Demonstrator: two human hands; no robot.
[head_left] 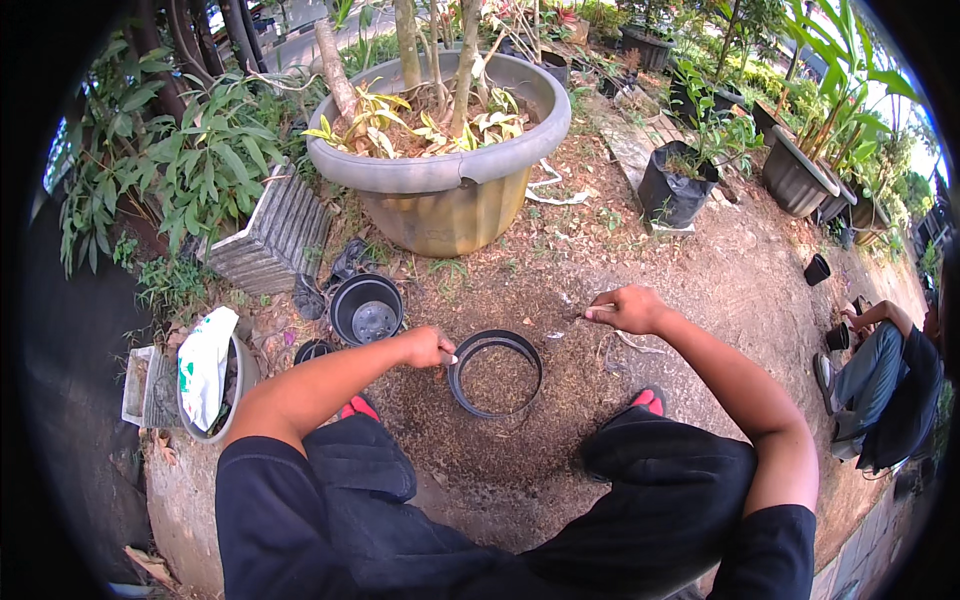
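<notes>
A round black frame like a garden sieve [456,386] sits on loose brown soil between my feet. Brown material shows inside its rim; whether a mesh spans it I cannot tell. My left hand [428,347] is closed at the frame's upper left rim, thumb and fingers pinching it. To the right and a little farther off, my right hand [628,308] hovers over the ground, clear of the frame. Its thumb and fingers are pressed together, with a small dark bit at their tips too small to name.
An empty black pot [368,308] stands beyond my left forearm. Farther ahead is a large planter [440,205] with small trees. A grey pot [243,370] holding a white bag is at left. Black plant bag [675,190] stands ahead right. Another person [880,370] crouches at right.
</notes>
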